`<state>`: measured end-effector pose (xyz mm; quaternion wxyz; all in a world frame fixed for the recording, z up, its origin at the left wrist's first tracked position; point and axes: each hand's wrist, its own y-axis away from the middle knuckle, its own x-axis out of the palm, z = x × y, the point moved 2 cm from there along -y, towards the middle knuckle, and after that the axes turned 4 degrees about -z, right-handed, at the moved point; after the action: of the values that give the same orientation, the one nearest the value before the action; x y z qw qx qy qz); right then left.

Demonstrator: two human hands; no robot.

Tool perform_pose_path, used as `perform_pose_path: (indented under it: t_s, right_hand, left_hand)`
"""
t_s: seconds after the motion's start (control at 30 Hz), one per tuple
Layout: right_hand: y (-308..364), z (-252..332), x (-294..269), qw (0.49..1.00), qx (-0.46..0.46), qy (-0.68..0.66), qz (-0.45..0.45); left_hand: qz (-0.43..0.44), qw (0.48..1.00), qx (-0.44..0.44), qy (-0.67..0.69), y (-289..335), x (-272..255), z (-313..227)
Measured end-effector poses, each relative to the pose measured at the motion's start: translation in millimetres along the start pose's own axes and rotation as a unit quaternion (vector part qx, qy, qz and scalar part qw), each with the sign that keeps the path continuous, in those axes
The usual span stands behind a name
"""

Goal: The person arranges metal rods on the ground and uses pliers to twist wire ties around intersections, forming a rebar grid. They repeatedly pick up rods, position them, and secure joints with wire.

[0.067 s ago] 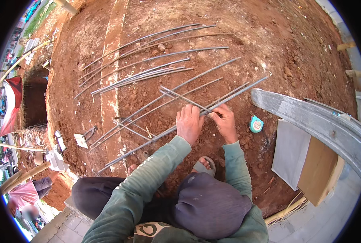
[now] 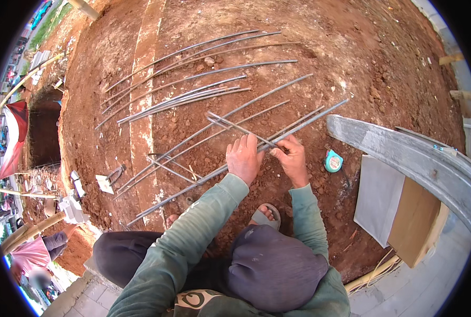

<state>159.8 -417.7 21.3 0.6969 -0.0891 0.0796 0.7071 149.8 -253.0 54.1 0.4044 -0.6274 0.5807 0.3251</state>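
Note:
A frame of long steel reinforcing bars (image 2: 192, 180) lies at a slant in front of me, with a bent square stirrup (image 2: 236, 127) across its right part. A second stirrup (image 2: 172, 168) crosses the bars farther left. My left hand (image 2: 244, 158) is closed around the nearest bar beside the right stirrup's corner. Just right of it, my right hand (image 2: 291, 162) has thumb and fingers pinched on the same bar by that corner. Any small piece between its fingertips is hidden.
Several loose steel bars (image 2: 193, 76) lie on the red soil beyond the frame. A turquoise tape measure (image 2: 333, 161) sits right of my right hand. Farther right are a grey metal channel (image 2: 404, 145) and a box-like wooden piece (image 2: 412, 222). Another person (image 2: 34, 253) is at lower left, near a pit (image 2: 45, 132).
My left hand has shifted slightly left along the bar. The right hand stays by the stirrup corner, and the bars lie as before.

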Motion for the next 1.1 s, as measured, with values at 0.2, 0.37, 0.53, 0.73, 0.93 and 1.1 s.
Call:
perform_pose_path:
  t_s: [0.2, 0.37, 0.53, 0.73, 0.93, 1.1]
  right_hand:
    - [-5.9, 8.6, 7.9, 0.997, -0.029, 0.035, -0.054]
    - [-1.2, 16.3, 9.2, 0.992, -0.068, 0.047, -0.092]
    - [3.4, 20.3, 10.9, 0.99, -0.065, 0.067, -0.103]
    - [5.6, 20.7, 11.3, 0.992, -0.043, 0.043, -0.11]
    - [6.1, 20.0, 10.9, 0.992, -0.035, 0.059, -0.11]
    - [10.1, 19.0, 9.1, 0.991, -0.039, 0.1, -0.086]
  left_hand:
    - [0.262, 0.959, -0.092, 0.046, -21.2, 5.4, 13.1]
    - [0.383, 0.749, -0.146, 0.521, -40.5, 8.4, 37.0]
    - [0.373, 0.593, -0.248, 0.669, -48.0, 20.6, 46.5]
    - [0.284, 0.71, -0.322, 0.558, -38.6, 20.0, 39.1]
    - [-0.014, 0.945, -0.191, 0.267, 6.6, -8.1, -7.5]
    - [-0.112, 0.986, 0.101, 0.074, 9.4, -13.2, -39.8]
